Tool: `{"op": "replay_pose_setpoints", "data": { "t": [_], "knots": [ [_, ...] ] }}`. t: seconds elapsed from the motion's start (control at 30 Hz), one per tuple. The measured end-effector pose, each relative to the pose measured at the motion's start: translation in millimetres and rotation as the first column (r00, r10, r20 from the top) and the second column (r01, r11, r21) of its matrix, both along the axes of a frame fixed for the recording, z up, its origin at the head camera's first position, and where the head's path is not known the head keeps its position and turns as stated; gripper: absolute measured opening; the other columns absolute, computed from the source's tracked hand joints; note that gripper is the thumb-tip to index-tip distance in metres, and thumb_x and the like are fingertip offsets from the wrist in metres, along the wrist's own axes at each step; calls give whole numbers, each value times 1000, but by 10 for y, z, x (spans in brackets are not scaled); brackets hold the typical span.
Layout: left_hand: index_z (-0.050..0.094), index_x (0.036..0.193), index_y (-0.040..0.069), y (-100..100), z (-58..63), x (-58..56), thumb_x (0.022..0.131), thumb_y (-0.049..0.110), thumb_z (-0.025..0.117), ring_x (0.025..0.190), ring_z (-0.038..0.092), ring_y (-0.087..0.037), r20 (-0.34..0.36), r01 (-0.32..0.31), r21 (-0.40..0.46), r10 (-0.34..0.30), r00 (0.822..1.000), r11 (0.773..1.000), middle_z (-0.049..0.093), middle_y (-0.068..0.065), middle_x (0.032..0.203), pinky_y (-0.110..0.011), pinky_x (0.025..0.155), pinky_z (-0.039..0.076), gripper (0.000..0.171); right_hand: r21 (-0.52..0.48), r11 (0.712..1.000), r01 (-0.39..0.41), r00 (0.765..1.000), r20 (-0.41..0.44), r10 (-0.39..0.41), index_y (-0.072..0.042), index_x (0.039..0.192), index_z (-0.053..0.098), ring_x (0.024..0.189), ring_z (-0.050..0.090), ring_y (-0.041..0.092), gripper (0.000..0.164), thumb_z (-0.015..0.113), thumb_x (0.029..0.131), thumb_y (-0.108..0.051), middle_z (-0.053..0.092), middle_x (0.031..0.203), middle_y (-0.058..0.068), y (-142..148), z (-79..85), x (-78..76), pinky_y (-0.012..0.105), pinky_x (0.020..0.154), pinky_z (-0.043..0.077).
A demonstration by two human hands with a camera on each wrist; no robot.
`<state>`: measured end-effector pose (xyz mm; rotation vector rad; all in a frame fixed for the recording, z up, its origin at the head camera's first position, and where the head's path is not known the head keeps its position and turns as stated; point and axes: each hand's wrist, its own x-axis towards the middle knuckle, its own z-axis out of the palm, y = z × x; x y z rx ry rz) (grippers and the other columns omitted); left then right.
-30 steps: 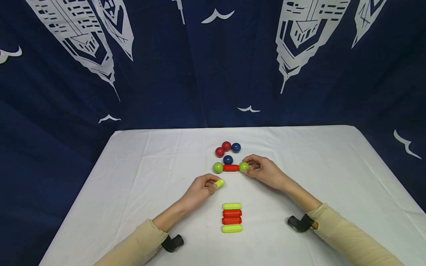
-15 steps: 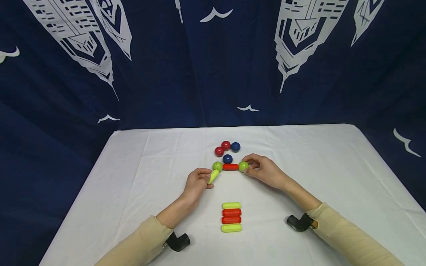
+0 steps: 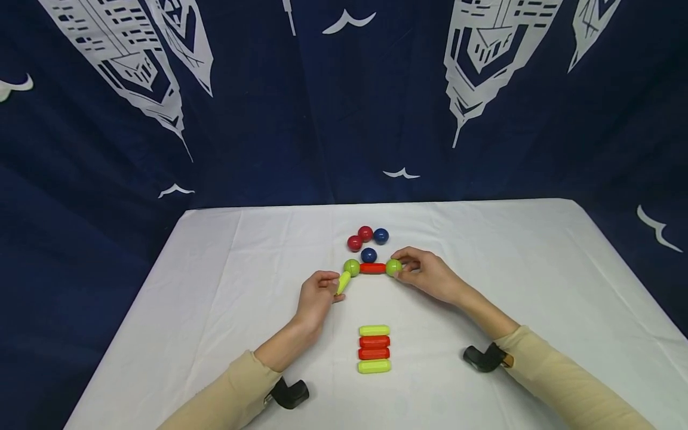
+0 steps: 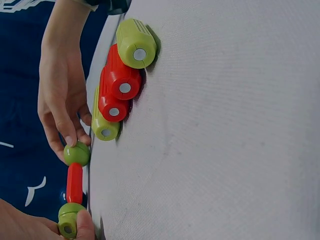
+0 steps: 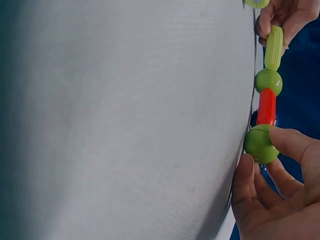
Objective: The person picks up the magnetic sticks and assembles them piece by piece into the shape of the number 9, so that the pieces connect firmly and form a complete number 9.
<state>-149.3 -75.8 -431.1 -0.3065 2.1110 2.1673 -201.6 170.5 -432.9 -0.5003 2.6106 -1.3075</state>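
Observation:
My left hand pinches a yellow-green magnetic rod, its far end against the left green ball. A red magnetic rod joins that ball to the right green ball, which my right hand holds between thumb and fingers. In the right wrist view the yellow-green rod, both balls and the red rod run in one chain. The left wrist view shows a silvery disc in the near end of the held rod.
Behind the red rod sits a blue ball. Farther back are two red balls and another blue ball. Nearer the body, two yellow-green rods and two red rods lie in a stack-like row on the white tablecloth.
My left hand has moved forward and slightly left, bringing the yellow-green rod up to the left green ball and turning it to point away. The right hand keeps its place on the right ball.

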Motion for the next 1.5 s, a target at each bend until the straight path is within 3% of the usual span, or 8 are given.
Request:
{"op": "replay_pose_setpoints", "data": {
  "t": [0.33,0.57,1.0,1.07,1.17,1.3,1.4,1.5],
  "knots": [
    [57,111,-12,38,-37,-23,90,-6,62,77,59,-15,6,43,68,-44,999,997,61,-12,90,-32,76,56,23,-6,1000,10,1000,12,-10,-6,121,63,90,61,19,32,69,90,-7,64,111,8,16,-13,9,37,84,49],
    [60,106,-11,67,-70,-45,85,-7,67,75,60,-13,-11,39,100,-38,999,994,60,-10,87,-29,74,55,23,-9,1000,9,1000,20,-9,-5,121,62,91,61,19,31,69,90,-7,64,111,7,18,-20,7,37,85,49],
    [59,111,-12,-37,-36,-89,90,-6,61,81,62,-17,-43,138,-1,-138,990,990,60,-18,98,-34,79,55,21,-4,1000,14,1000,10,-14,-6,121,63,90,62,19,31,70,90,-8,65,112,7,28,1,-4,37,85,50],
    [60,111,-12,-65,-25,-132,91,-6,60,80,62,-18,-58,135,-36,-137,989,990,60,-18,96,-33,79,55,20,-2,1000,15,1000,14,-15,-6,121,63,91,62,19,31,69,90,-8,64,113,7,27,3,-9,37,85,50],
    [63,108,-9,-117,0,-234,90,-4,62,78,61,-18,-114,118,-162,-137,984,980,62,-15,94,-28,74,53,18,-1,1000,13,1000,15,-13,-6,121,63,91,62,19,31,69,91,-9,64,113,7,23,3,-15,36,85,50],
    [67,105,-4,-160,22,-424,90,0,65,81,61,-18,-198,101,-335,-175,965,937,65,-10,95,-25,71,49,16,1,1000,10,1000,15,-10,-7,122,63,91,61,19,31,69,91,-10,64,113,7,18,3,-17,35,84,50],
    [68,106,-1,-149,30,-564,90,1,66,86,61,-19,-222,140,-390,-241,945,910,67,-8,98,-26,74,49,16,1,1000,13,1000,17,-13,-7,122,63,90,61,19,31,69,91,-10,64,113,7,15,2,-19,34,83,50],
    [69,107,0,-115,29,-676,90,2,67,88,61,-20,-223,202,-387,-304,926,900,67,-7,99,-27,74,50,17,-1,1000,19,1000,22,-18,-9,121,63,90,61,19,31,69,91,-10,64,113,6,8,-1,-21,32,82,50]
  ]
}}
